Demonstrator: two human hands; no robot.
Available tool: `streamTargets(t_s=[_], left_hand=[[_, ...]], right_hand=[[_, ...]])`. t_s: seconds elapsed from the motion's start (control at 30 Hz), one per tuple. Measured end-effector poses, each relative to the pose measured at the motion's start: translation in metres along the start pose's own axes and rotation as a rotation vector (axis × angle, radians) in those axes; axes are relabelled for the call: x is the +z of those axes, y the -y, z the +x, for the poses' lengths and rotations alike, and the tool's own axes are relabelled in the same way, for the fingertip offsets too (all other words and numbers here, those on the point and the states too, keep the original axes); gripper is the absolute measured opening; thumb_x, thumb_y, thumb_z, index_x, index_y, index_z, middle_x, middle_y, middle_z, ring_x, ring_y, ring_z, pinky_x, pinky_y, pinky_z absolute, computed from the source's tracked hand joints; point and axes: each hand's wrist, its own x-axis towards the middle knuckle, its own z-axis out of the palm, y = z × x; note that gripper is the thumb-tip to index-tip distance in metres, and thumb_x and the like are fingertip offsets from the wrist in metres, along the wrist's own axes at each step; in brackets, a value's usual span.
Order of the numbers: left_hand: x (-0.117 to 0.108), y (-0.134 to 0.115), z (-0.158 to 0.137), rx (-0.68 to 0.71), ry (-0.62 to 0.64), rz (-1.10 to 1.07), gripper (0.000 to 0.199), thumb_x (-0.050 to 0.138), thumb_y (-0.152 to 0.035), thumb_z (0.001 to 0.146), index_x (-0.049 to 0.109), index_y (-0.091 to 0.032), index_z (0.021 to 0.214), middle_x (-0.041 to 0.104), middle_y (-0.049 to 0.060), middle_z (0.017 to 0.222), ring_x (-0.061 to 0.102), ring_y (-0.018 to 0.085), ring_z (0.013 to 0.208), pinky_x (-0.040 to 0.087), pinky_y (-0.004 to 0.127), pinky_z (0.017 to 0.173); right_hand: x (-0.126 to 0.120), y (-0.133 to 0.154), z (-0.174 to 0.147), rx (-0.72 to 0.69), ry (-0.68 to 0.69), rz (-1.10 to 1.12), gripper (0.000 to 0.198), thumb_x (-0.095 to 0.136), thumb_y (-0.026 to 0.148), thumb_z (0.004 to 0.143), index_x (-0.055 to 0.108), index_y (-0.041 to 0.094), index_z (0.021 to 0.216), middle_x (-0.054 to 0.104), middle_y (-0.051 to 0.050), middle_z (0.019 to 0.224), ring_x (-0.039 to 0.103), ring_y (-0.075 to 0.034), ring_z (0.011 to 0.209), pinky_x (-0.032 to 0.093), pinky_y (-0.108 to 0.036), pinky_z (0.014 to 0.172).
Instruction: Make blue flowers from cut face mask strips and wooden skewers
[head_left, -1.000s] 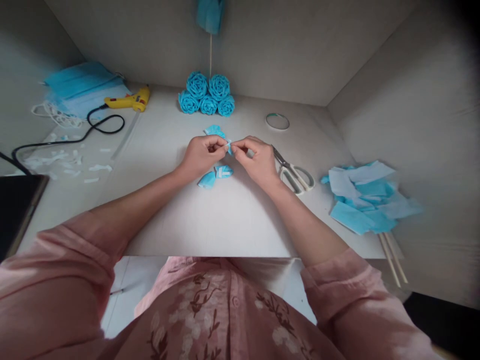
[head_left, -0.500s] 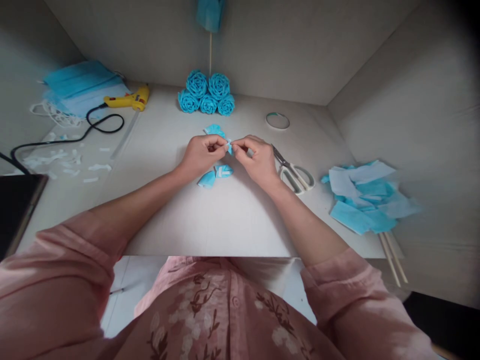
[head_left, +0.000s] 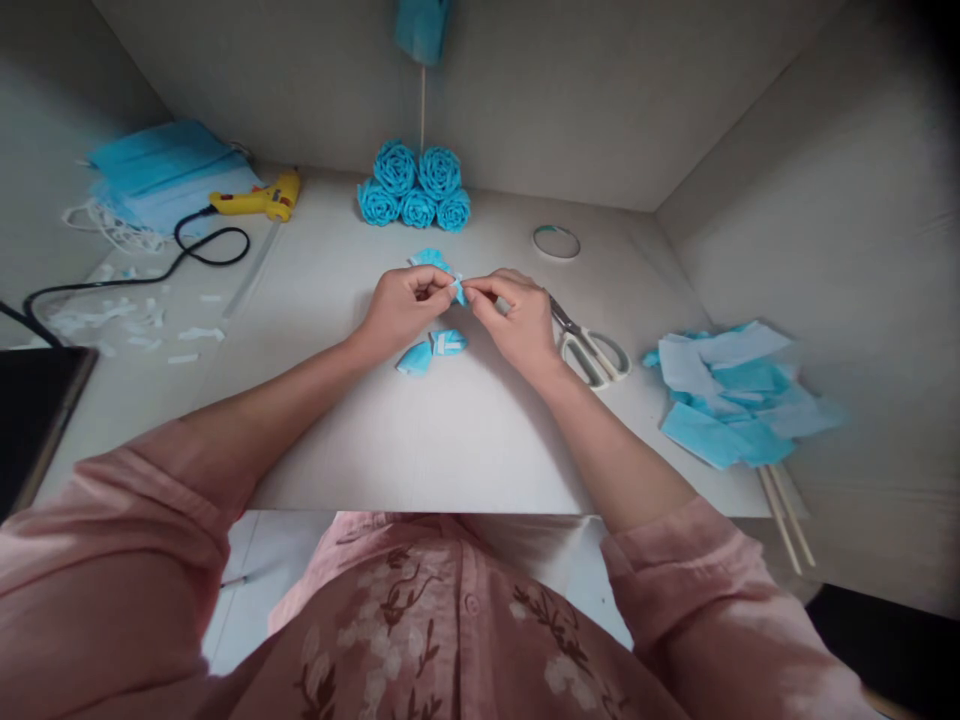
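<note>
My left hand point(head_left: 411, 308) and my right hand point(head_left: 516, 315) meet over the middle of the table. Between their pinched fingertips is a small blue piece of face-mask fabric point(head_left: 460, 293), mostly hidden by the fingers. Just beyond it lies another blue fabric piece point(head_left: 430, 259). On the near side are a blue piece with white strips on it point(head_left: 449, 343) and a plain light-blue piece point(head_left: 415, 359). White-handled scissors point(head_left: 594, 352) lie beside my right hand, blades pointing toward it.
Several rolled blue fabric roses point(head_left: 417, 207) are stacked at the back. A yellow glue gun point(head_left: 259, 197) and blue masks point(head_left: 165, 165) lie back left, white scraps point(head_left: 112, 316) nearer. A tape ring point(head_left: 556, 242), blue fabric cuttings point(head_left: 724, 390) and wooden sticks point(head_left: 785, 517) are on the right.
Almost nothing differs. The fingertips have shifted very slightly around the small blue piece, and the whole view has moved a touch.
</note>
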Motion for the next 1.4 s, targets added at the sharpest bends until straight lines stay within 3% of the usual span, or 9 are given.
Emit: streamTargets(t_s=[0.3,0.63,0.87,1.17,1.4], left_hand=[[0.0,-0.003,0.0,-0.008,0.0,-0.001,0.011,0.064,-0.026,0.08,0.067,-0.016,0.076,0.067,0.001,0.072,0.057,0.011,0.068,0.047,0.022,0.066],[-0.001,-0.004,0.0,-0.019,0.003,-0.035,0.008,0.063,-0.023,0.08,0.066,-0.017,0.075,0.06,-0.002,0.065,0.05,0.01,0.06,0.043,0.022,0.06],[-0.001,-0.008,0.0,-0.026,-0.006,-0.048,0.01,0.062,-0.024,0.08,0.064,-0.017,0.073,0.057,-0.002,0.063,0.049,0.01,0.06,0.045,0.023,0.062],[-0.001,0.001,0.0,0.02,-0.007,0.033,0.014,0.063,-0.031,0.078,0.066,-0.018,0.075,0.06,0.0,0.067,0.052,0.012,0.065,0.043,0.024,0.063],[0.0,0.0,-0.001,0.054,-0.019,0.136,0.012,0.062,-0.024,0.079,0.07,-0.017,0.074,0.061,-0.001,0.064,0.051,0.011,0.063,0.042,0.023,0.062]], right_hand=[[0.0,0.003,-0.001,-0.009,-0.057,-0.108,0.018,0.059,0.026,0.094,0.072,0.022,0.082,0.072,-0.003,0.081,0.062,-0.019,0.08,0.04,-0.036,0.086],[-0.002,-0.005,0.001,0.038,-0.042,0.101,0.025,0.053,0.034,0.099,0.07,0.021,0.086,0.073,-0.004,0.087,0.064,-0.018,0.081,0.046,-0.032,0.082],[-0.003,0.0,0.001,-0.019,-0.041,-0.007,0.023,0.058,0.031,0.098,0.075,0.021,0.087,0.073,-0.003,0.082,0.063,-0.018,0.079,0.043,-0.035,0.085],[-0.003,0.003,0.001,0.009,-0.011,-0.046,0.02,0.06,0.028,0.094,0.073,0.022,0.081,0.071,-0.002,0.079,0.062,-0.018,0.077,0.042,-0.036,0.087],[-0.001,0.0,0.001,-0.043,-0.02,-0.121,0.018,0.06,0.026,0.093,0.072,0.023,0.08,0.071,-0.003,0.079,0.062,-0.02,0.081,0.041,-0.038,0.089]])
